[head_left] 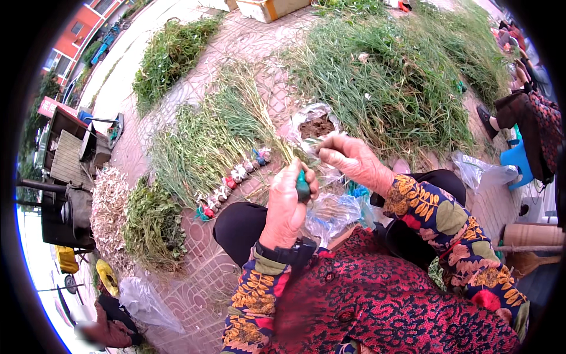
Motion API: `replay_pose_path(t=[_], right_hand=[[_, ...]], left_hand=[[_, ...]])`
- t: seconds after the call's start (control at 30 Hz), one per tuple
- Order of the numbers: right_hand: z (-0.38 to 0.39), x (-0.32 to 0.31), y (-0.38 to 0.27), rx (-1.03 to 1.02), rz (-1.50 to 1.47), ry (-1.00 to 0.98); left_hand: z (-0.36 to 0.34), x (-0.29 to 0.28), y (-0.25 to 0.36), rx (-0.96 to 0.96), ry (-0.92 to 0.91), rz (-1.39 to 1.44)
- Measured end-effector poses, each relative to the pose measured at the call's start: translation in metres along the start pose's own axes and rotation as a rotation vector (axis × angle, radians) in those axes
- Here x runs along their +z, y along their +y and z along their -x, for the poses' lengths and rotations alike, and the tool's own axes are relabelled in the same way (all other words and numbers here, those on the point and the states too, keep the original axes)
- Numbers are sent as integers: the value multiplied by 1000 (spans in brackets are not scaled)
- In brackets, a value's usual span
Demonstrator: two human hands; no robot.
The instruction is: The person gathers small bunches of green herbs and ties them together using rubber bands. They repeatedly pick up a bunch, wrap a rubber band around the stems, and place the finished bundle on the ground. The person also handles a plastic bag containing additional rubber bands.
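My left hand (287,203) is closed around a plant bundle (303,187), its root end wrapped in dark green plastic and its thin stems rising past my thumb. Just to its right, my right hand (358,164) has thumb and fingers drawn together by the stems; whatever is between the fingertips is too small to name. Beyond both hands, an open clear plastic bag (316,125) holds brown soil. To the left lies a row of similar bundles (232,182), their ends wrapped in white, red, green and blue plastic. Clear plastic bags (333,212) lie crumpled below my hands, between my knees.
Large heaps of cut green plants (389,82) cover the paving ahead, with a smaller heap (171,59) farther left. Pale dried material (110,215) is piled at the left, near a dark cart (68,171). People sit at the right by a blue stool (517,162).
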State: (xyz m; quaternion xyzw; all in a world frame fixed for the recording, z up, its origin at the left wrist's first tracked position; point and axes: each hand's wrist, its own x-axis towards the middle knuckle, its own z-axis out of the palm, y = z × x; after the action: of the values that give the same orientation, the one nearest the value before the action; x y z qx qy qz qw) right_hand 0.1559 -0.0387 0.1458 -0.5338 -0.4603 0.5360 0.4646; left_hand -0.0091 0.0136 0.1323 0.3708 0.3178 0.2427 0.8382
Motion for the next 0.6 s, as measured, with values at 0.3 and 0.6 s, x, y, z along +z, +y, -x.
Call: replay_pose_path(t=[0.3,0.6], right_hand=[[-6,-9,-6,117,-1141,-7],[-3,-97,-44,-380,-1612,51]], left_hand=[[30,19,18,212,-242,-1179],[79,-9,112,370,-266,-1852]])
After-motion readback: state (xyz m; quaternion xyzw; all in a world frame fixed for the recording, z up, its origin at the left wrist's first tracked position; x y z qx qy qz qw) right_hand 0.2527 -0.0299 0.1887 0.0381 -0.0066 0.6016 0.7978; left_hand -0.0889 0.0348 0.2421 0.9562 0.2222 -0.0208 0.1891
